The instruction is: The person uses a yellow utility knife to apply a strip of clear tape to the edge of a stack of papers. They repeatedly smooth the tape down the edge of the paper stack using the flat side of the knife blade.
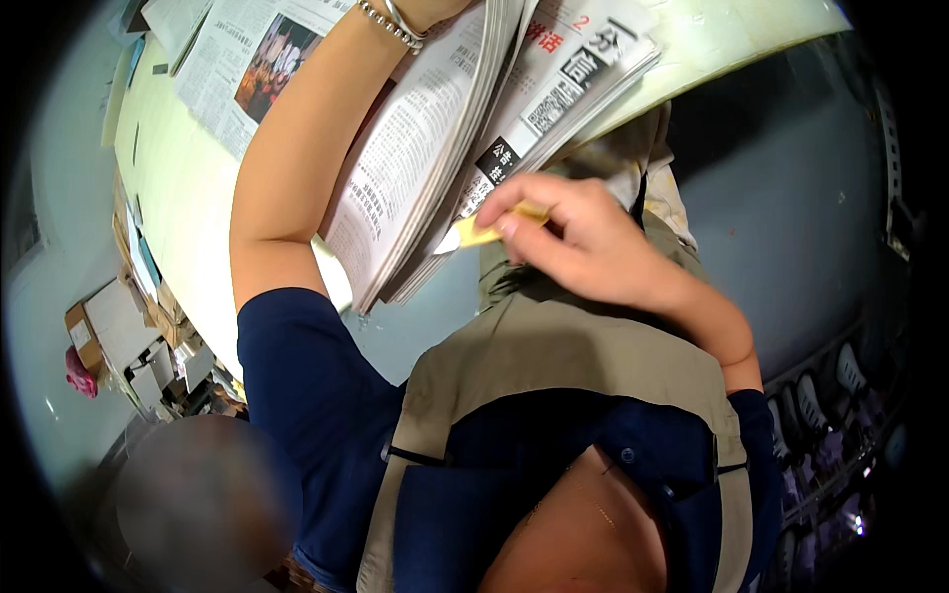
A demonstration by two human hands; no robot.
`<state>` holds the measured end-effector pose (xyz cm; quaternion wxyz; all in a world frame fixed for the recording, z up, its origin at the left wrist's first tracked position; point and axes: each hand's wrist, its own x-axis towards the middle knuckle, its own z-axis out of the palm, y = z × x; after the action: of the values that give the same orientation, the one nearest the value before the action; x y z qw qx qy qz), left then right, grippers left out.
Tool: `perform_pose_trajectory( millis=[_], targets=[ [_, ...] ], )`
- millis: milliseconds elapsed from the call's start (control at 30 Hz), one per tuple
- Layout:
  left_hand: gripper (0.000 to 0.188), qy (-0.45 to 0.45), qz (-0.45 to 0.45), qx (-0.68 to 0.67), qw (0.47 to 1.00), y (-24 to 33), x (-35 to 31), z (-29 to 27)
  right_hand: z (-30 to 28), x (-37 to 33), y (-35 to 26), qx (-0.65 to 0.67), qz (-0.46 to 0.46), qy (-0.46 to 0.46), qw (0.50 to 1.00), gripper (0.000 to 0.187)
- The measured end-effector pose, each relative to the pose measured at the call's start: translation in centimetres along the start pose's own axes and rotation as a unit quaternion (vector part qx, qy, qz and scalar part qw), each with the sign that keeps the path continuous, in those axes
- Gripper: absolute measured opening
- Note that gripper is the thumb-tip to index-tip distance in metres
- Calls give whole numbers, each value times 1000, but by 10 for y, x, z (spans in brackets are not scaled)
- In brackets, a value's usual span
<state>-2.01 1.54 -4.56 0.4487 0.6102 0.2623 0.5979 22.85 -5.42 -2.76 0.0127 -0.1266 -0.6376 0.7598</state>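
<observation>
- Tan apron (583,346) and navy shirt (316,366) sit nearest the camera, the body close to the pale table (188,267), probably so that both arms can reach the newspapers without strain.
- Two thick newspaper bundles lie side by side at the table's near edge: the left bundle (425,128) bows upward along its page edges, the right bundle (524,119) lies flatter. Their lower ends seem to jut past the edge, which may leave the corners free to get at.
- Right hand (583,232) grasps a yellow tool (480,233) between thumb and forefinger, the other fingers curled in. Such a pinch close to the tip likely gives fine control. Its white tip points left at the right bundle's lower end; whether it touches the paper, I cannot tell.
- Right elbow is bent, the forearm slanting up and leftward to the hand, which is a little blurred.
- Left arm runs up over the left bundle, only gently bent, a bracelet (390,25) at the wrist. Left hand (435,9) is cut off by the upper border, so I cannot tell whether it grips anything; its place suggests steadying the paper.
</observation>
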Motion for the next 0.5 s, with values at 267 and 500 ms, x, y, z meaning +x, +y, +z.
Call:
perform_pose_trajectory(
  millis=[267,500],
  targets=[
    [33,-23,21,-7,1000,-4,8,-6,46,18,17,-48,-67,-158,984,17],
    [26,-5,-186,111,976,42,-4,22,-49,-32,-14,-3,-28,-29,999,14]
  ],
)
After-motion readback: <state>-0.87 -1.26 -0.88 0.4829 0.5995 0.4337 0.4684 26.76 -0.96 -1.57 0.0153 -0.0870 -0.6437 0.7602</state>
